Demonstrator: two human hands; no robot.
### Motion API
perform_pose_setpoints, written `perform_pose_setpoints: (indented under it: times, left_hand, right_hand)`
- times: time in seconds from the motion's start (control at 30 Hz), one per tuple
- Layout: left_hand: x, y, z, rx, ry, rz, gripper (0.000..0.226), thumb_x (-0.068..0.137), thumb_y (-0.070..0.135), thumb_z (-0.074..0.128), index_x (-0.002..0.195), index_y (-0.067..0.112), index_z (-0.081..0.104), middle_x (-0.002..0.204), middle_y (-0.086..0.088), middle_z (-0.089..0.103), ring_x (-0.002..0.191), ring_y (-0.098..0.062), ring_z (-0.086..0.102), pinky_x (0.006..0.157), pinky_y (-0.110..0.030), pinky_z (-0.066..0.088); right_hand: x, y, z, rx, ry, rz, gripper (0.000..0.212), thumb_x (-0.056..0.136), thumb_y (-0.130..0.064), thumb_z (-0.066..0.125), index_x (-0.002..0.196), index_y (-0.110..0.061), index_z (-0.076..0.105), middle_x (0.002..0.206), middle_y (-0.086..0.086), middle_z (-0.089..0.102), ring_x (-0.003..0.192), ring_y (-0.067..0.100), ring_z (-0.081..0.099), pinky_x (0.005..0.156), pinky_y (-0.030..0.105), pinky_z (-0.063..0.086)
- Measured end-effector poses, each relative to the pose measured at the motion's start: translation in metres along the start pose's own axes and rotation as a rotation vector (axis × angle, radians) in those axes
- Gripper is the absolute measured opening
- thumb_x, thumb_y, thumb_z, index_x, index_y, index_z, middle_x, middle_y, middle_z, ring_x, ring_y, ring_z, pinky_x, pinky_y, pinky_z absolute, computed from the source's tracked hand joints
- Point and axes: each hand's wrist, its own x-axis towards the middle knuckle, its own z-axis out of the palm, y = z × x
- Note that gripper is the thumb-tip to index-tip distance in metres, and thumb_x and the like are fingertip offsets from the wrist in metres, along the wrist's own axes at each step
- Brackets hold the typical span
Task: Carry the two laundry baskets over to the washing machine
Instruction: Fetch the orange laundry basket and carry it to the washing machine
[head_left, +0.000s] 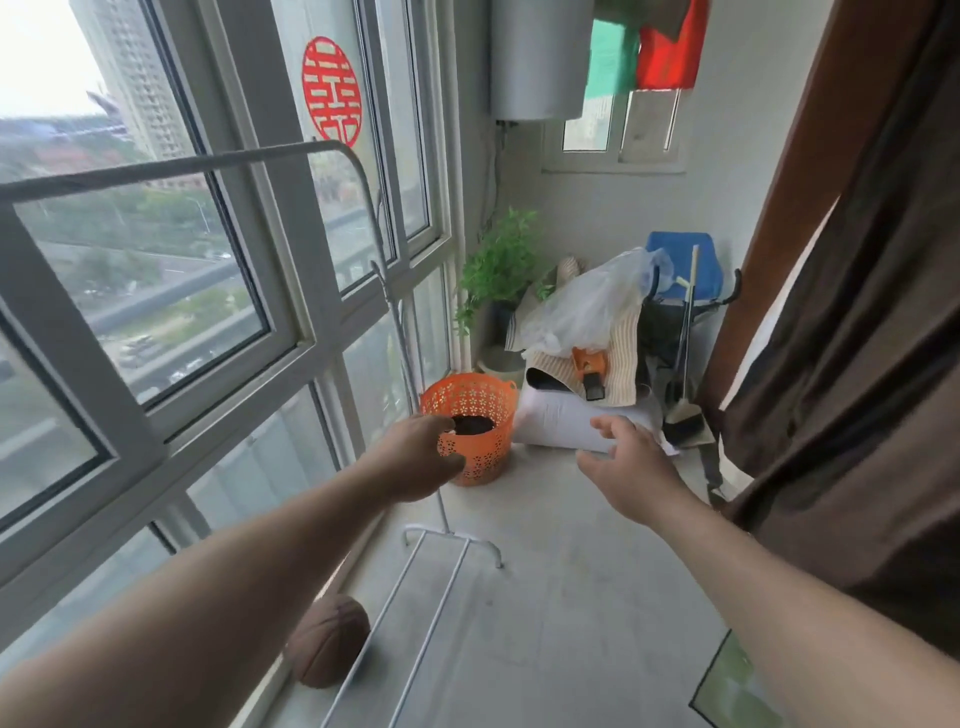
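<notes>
An orange perforated laundry basket (480, 415) stands on the balcony floor by the window, with something dark inside it. My left hand (418, 457) is stretched out in front of the basket's near left rim, fingers apart, holding nothing. To the right of the basket, my right hand (631, 465) reaches forward, open, with fingers spread. Only this one basket is in view, and no washing machine shows.
A white metal clothes rack (441, 566) runs along the window, its foot bars on the floor below my hands. A brown basketball (327, 644) lies at the window base. Piled bags, a white pillow (571, 421), a broom and a plant fill the far corner. A brown curtain (857, 364) hangs at right.
</notes>
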Motion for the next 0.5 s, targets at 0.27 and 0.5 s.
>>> perform_pose_setpoints:
  times: [0.27,0.5]
  left_hand:
    - [0.163,0.020,0.014,-0.044,-0.021,-0.051,0.058,0.089,0.045,0.064,0.143,0.023,0.056,0.144,-0.001,0.062,0.128,-0.021,0.059,0.107,-0.044,0.050]
    - [0.318,-0.001,0.037,-0.119,-0.049,-0.115,0.049,0.092,0.037,0.065,0.136,0.019,0.059,0.133,-0.004,0.066,0.119,-0.024,0.062,0.098,-0.040,0.052]
  right_hand:
    - [0.180,0.019,-0.017,0.012,-0.063,0.021,0.060,0.092,-0.033,0.066,0.148,-0.018,0.049,0.150,0.007,0.052,0.134,0.024,0.053,0.107,0.037,0.042]
    - [0.340,0.031,0.010,-0.020,-0.135,-0.003,0.060,0.093,-0.036,0.065,0.149,-0.020,0.048,0.153,0.006,0.049,0.134,0.024,0.053,0.107,0.038,0.046]
